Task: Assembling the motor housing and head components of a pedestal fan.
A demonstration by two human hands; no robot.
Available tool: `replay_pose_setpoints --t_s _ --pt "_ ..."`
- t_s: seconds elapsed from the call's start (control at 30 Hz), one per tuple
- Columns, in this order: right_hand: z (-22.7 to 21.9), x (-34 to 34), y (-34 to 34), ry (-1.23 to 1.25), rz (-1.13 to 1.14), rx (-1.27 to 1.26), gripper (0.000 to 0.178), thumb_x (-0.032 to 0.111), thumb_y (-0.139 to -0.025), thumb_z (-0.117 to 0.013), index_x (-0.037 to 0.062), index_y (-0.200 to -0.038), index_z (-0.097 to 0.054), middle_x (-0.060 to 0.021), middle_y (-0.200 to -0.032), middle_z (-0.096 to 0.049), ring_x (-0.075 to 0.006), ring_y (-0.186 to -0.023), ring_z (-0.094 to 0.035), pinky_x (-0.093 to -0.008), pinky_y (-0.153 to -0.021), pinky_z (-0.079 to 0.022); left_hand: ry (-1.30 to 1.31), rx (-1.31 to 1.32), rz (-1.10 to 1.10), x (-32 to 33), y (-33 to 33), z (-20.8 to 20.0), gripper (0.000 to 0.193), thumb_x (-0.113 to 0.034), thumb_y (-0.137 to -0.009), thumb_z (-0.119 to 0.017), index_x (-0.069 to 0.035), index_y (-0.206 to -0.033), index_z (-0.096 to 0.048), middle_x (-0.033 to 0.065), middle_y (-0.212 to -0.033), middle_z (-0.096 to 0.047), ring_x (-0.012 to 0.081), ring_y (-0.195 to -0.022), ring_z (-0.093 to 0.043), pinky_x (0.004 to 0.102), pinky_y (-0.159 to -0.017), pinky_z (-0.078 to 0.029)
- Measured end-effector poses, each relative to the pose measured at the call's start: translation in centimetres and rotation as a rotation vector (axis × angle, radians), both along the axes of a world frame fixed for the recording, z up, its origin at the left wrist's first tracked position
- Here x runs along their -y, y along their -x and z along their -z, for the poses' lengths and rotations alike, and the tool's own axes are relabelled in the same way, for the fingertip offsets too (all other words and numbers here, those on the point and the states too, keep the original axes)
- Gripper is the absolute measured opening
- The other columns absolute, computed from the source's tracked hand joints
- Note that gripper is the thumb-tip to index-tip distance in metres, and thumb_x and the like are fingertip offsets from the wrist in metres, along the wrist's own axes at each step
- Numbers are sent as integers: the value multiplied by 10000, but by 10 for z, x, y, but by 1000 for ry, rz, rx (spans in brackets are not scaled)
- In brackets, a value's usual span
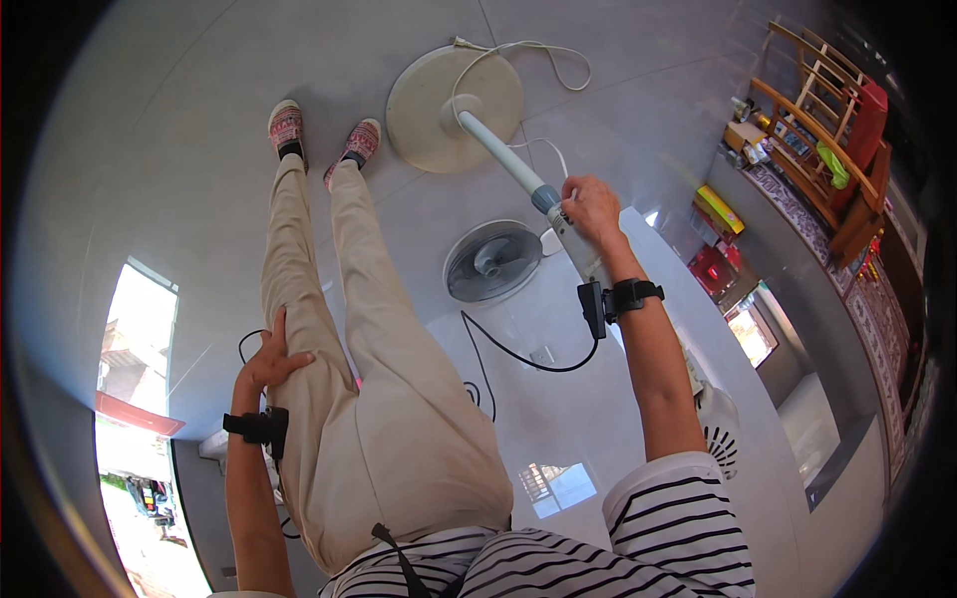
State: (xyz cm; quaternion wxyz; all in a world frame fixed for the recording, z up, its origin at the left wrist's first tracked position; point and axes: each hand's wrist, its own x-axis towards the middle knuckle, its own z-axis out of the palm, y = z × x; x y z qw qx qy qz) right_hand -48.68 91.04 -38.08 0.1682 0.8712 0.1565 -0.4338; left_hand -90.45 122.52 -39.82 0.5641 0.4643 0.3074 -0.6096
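Observation:
A pedestal fan leans across the view, its round cream base (pixel 414 105) on the floor ahead and its pale pole (pixel 503 154) slanting back toward me. My right hand (pixel 592 211) is closed at the fan's upper stand (pixel 578 249), fingers bent against it just above the grey collar (pixel 545 198). What lies under those fingers is hidden. Beyond my right forearm shows part of a white vented motor housing (pixel 716 424). My left hand (pixel 273 361) rests on my left thigh, fingers spread, holding nothing.
A round fan part with grey blades (pixel 491 261) lies left of the stand. A white cord with a plug (pixel 573 75) loops past the base. Wooden chair-like furniture (pixel 817 110) and boxes (pixel 720 209) stand right. A bright doorway (pixel 135 349) is at left.

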Motion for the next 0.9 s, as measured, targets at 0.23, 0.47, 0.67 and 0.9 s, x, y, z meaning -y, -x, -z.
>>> replay_pose_setpoints --t_s 0.23,0.47,0.67,0.9 --pt "-4 -3 -10 49 -43 -227 111 119 -653 -580 71 -736 -637 -136 -823 -605 -311 -847 -568 -387 -759 -451 11 -40 45 -2 -10 -6 1077 -398 -669 -684 -12 -1370 36 355 -1326 -216 464 -1263 -155 433 -1048 -167" --pt "-2 0 -5 16 -255 -240 92 118 -672 -600 59 -739 -618 -132 -813 -593 -308 -828 -572 -395 -733 -457 4 -7 52 -2 -9 -6 1076 -402 -667 -685 -33 -1375 36 356 -1313 -240 468 -1251 -185 438 -1041 -186" --pt "5 -2 0 16 -565 -271 77 77 -735 -513 50 -763 -580 -118 -826 -579 -292 -783 -594 -379 -676 -482 -11 34 9 0 13 3 1132 -434 -628 -712 -59 -1377 50 425 -1230 -242 483 -1220 -216 446 -1025 -225" --pt "7 8 8 -29 -711 -179 62 103 -729 -547 65 -754 -589 -104 -785 -572 -262 -743 -610 -365 -602 -499 -6 41 5 1 10 4 1124 -432 -633 -710 -58 -1377 46 433 -1248 -217 484 -1242 -177 445 -1030 -210"
